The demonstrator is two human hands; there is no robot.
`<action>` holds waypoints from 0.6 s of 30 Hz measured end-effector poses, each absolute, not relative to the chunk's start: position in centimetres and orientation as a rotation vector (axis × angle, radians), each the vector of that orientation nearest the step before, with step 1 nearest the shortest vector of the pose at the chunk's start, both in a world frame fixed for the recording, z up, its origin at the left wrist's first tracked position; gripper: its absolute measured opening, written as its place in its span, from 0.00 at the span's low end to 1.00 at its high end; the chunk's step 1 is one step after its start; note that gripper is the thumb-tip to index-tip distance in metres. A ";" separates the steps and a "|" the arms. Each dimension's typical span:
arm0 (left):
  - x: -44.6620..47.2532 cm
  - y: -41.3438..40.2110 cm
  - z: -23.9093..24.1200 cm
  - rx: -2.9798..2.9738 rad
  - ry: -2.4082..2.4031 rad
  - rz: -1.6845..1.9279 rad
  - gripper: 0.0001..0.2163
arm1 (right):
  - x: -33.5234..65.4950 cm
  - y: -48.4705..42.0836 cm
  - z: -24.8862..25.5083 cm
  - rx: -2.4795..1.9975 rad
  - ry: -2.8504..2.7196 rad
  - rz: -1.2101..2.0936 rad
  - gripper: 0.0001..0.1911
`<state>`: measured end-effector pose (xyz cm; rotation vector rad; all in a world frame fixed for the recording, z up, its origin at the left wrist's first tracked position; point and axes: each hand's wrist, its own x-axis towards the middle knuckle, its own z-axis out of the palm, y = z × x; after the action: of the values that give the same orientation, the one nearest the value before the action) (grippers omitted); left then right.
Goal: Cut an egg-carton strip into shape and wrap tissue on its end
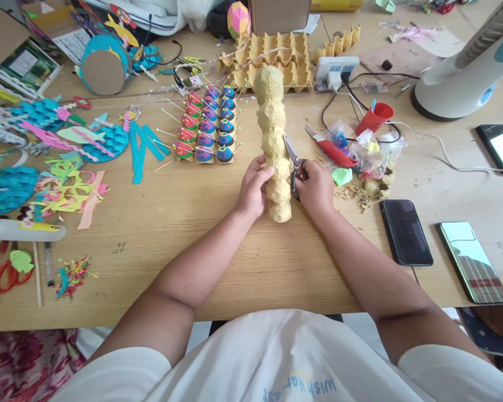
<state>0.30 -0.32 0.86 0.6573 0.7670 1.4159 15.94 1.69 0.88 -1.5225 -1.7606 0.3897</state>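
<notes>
A strip of yellow egg carton (pixel 272 131), bumpy cups in a row, stands lengthwise in front of me. My left hand (pixel 255 188) is closed around its left edge near the lower half, thumb on top. On the other side, my right hand (pixel 316 187) has its fingers in the dark handles of a pair of scissors (pixel 292 156). Their blades point up and left, and the tip meets the strip's right edge. Whether the blades cut into the carton I cannot tell. Left of the strip sit rows of painted egg-carton cups (pixel 207 125) with pins sticking out.
Behind lie more egg-carton trays (pixel 272 56) and a white power strip (pixel 337 67) with cables. To the right are a red-handled knife (pixel 335 151), a red cup (pixel 375 118), plastic bags and phones (pixel 406 231). Blue paper strips (pixel 140 151), paper scraps and orange scissors (pixel 8 276) lie left.
</notes>
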 end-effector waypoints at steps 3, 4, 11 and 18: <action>0.4 -0.4 1.0 0.664 0.751 1.425 0.17 | 16.0 1.7 1.1 -1.538 -1.750 0.377 0.18; 0.4 -0.4 0.9 0.677 0.745 1.434 0.18 | 16.0 1.7 1.1 -1.550 -1.743 0.384 0.19; 0.3 -0.2 0.6 0.696 0.737 1.470 0.20 | 16.1 2.0 0.8 -1.562 -1.679 0.523 0.32; 0.3 0.1 0.5 0.645 0.728 1.468 0.16 | 16.0 2.2 0.3 -1.444 -1.719 0.529 0.27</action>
<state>0.25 0.07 0.51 0.6450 0.7277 1.4682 15.96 2.19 0.25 -1.4445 -1.7195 0.5291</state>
